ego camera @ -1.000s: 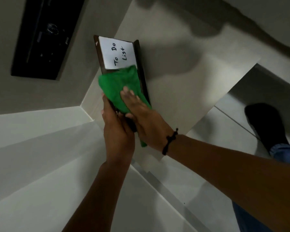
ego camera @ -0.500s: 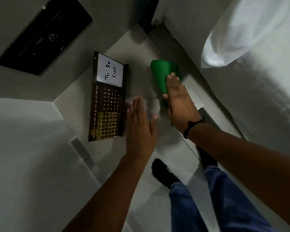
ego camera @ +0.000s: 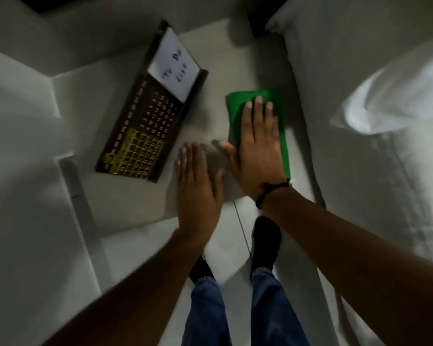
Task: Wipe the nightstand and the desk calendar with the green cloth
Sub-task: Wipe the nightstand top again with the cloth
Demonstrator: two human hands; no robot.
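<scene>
The dark desk calendar [ego camera: 145, 126], with a white "To Do List" card at its far end, lies flat on the left part of the pale nightstand top [ego camera: 205, 71]. The folded green cloth [ego camera: 280, 113] lies on the right part of the top, beside the bed. My right hand [ego camera: 258, 146] presses flat on the cloth with its fingers spread. My left hand [ego camera: 198, 186] hovers flat and empty near the nightstand's front edge, between calendar and cloth.
A bed with white sheets [ego camera: 373, 171] runs along the right side, a white pillow [ego camera: 390, 101] on it. Walls close in the nightstand at the back and left. My legs in blue jeans [ego camera: 235, 308] and dark socks stand on the floor below.
The calendar went from being held and wiped to lying flat on the nightstand. My right hand carried the cloth onto the nightstand top and has drawn it nearer; my left hand let go.
</scene>
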